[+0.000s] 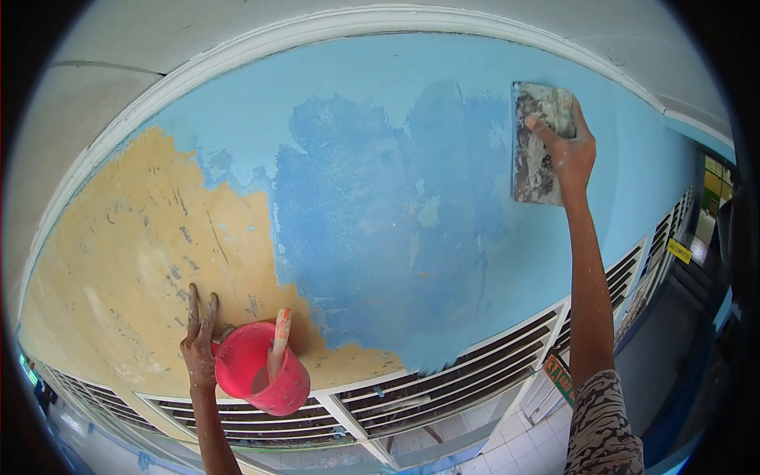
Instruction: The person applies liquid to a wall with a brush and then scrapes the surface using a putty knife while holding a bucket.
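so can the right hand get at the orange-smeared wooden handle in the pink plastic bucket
Probably not: the right hand grips a flat, smeared rectangular blade against the light blue wall, away from the handle.

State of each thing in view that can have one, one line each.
Right hand: gripping the plate.
Flat plate: against wall, smeared.
Left hand: two fingers extended and spread; grip on bucket partly hidden.
Red bucket: open-topped, fill level unclear.
Handled tool: leaning in bucket, handle up, stained.
Wall: light blue, darker blue and scuffed tan areas; wet or dry unclear.
Slatted vents: gaps between slats open.
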`<state>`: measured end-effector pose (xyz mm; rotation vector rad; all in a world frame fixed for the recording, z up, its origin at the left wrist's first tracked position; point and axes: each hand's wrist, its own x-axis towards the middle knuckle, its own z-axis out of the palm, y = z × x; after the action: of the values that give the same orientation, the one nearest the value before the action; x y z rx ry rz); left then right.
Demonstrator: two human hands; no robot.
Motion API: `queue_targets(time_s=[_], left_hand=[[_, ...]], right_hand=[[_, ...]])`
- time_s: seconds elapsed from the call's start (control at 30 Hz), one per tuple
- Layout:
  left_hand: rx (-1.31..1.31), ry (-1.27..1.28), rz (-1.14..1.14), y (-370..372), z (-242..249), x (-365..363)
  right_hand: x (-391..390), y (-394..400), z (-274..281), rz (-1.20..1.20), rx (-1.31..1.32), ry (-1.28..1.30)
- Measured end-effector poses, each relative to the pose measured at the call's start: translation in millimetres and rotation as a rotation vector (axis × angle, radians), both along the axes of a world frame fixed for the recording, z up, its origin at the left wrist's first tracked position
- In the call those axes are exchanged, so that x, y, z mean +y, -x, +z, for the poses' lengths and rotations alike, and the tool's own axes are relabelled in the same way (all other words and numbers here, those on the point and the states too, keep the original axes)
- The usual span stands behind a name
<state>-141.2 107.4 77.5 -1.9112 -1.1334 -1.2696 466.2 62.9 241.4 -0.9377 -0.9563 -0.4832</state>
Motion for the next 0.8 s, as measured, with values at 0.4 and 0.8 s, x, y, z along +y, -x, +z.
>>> queue_targets(time_s=[0.4,0.8], left_hand=[[-0.007,-0.01,0.007,-2.3,0.2,-0.1],[-0.006,0.019,0.007,5.6,15.0,-7.4]], right_hand=[[18.8,87.9,-0.9,-0.191,-0.375,-0.015],[21.9,152.3,17.0,-0.387,-0.407,-0.023]])
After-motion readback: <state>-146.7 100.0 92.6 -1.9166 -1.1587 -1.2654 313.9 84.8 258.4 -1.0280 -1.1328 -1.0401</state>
